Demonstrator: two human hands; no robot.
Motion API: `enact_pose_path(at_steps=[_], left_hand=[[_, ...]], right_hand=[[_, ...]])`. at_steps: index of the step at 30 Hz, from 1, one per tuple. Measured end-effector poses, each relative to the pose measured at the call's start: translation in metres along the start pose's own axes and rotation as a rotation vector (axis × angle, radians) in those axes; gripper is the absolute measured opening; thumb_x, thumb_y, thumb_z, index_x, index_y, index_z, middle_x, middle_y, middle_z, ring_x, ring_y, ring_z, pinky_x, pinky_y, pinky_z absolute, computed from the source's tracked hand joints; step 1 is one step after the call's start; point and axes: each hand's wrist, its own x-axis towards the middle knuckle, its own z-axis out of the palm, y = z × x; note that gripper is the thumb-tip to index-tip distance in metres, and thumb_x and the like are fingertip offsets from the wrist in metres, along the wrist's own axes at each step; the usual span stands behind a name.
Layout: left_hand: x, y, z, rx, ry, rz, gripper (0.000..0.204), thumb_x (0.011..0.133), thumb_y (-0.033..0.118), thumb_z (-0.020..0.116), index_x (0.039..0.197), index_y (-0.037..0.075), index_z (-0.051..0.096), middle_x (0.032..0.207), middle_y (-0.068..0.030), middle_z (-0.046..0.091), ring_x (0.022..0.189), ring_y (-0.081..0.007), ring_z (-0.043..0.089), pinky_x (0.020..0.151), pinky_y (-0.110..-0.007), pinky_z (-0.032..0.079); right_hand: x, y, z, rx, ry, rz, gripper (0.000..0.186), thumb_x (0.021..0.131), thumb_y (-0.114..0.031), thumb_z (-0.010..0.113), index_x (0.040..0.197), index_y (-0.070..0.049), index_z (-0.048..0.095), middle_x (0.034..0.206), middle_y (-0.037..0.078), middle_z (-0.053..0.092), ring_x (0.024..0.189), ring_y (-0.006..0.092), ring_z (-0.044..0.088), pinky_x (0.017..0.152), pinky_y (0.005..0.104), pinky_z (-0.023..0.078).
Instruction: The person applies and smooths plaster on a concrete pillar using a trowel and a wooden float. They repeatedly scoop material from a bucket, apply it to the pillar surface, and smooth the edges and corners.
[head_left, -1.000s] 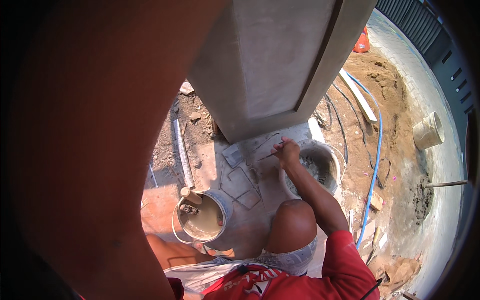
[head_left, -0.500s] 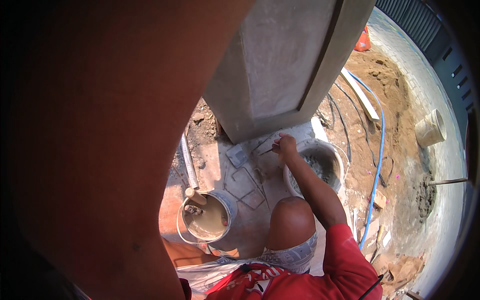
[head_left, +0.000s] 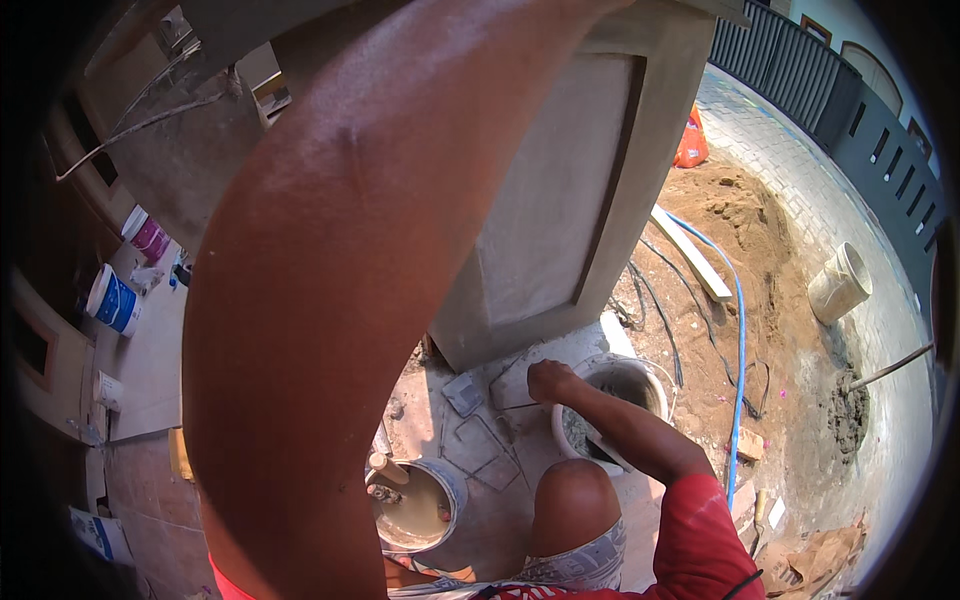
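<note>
Grey pillar [head_left: 555, 190] up front, and the left forearm [head_left: 350, 270] now stretches up across it — so that arm's reaching high. Left hand's out of frame, can't tell its state. Right hand [head_left: 550, 382] has rolled knuckles-up near the pillar's foot, apparently clamped on a thin tool [head_left: 518, 406], beside the mortar bucket [head_left: 657, 395].

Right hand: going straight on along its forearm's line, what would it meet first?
Probably the grey pillar, near its base, ahead and left of the right hand, though depth is unclear.
</note>
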Motion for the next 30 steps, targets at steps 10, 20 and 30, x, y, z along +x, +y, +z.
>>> enact_pose_path(at_steps=[10,20,30], left_hand=[[0.002,0.006,0.008,-0.004,0.063,-0.047,0.093,0.073,0.013,0.075,0.156,0.011,0.032,0.135,-0.0217,0.046,0.124,-0.0371,0.042,0.108,-0.051,0.026],[0.003,0.005,0.008,0.013,0.015,-0.045,0.096,0.072,0.030,0.080,0.153,0.005,0.035,0.135,-0.0215,0.045,0.125,-0.0388,0.040,0.110,-0.054,0.024],[0.001,0.006,0.008,0.062,-0.014,-0.056,0.089,0.075,0.034,0.080,0.147,-0.001,0.038,0.135,-0.0204,0.044,0.125,-0.0364,0.039,0.111,-0.050,0.025]], right_hand=[[-0.191,0.021,-0.279,0.133,1.633,-0.403,0.086,0.083,-0.010,0.079,0.155,-0.011,0.033,0.107,0.014,0.060,0.096,0.0304,0.061,0.076,0.0419,0.052],[-0.227,0.047,-0.443,-0.635,1.585,-0.317,0.128,0.064,-0.041,0.091,0.162,-0.023,0.011,0.168,0.009,0.012,0.155,0.0329,0.005,0.128,0.0529,0.008],[-0.205,0.044,-0.463,-0.682,1.618,-0.446,0.130,0.060,-0.045,0.092,0.161,-0.020,0.014,0.166,0.013,0.017,0.155,0.0343,0.008,0.127,0.0537,0.009]])
